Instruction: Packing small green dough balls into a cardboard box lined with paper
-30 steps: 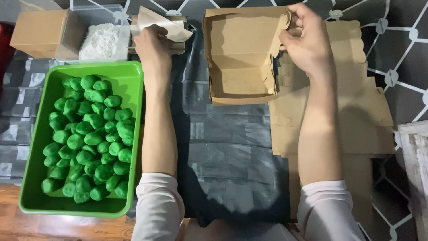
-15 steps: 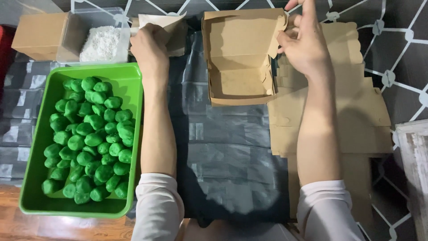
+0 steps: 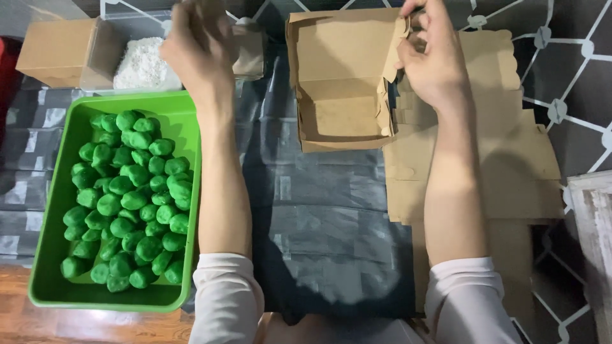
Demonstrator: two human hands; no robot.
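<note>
Right hand [image 3: 433,64] on box [image 3: 341,83], left hand [image 3: 197,48] (blurred)

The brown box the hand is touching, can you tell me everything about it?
The box is plain brown cardboard, partly folded up, open on top and empty. It has low walls and a wavy-edged flap on its right side. The right hand pinches that flap. It sits on dark plastic sheeting, beside a stack of flat cardboard pieces.

- brown folded box [image 3: 341,83]: plain matt cardboard, a bit rough
- flat brown cutouts [image 3: 503,165]: same dull cardboard
- green rectangular tray [image 3: 185,121]: smooth plastic, slight shine
- round green balls [image 3: 131,200]: soft, doughy, faint sheen
- dark table sheet [image 3: 319,210]: glossy, crinkly plastic
</note>
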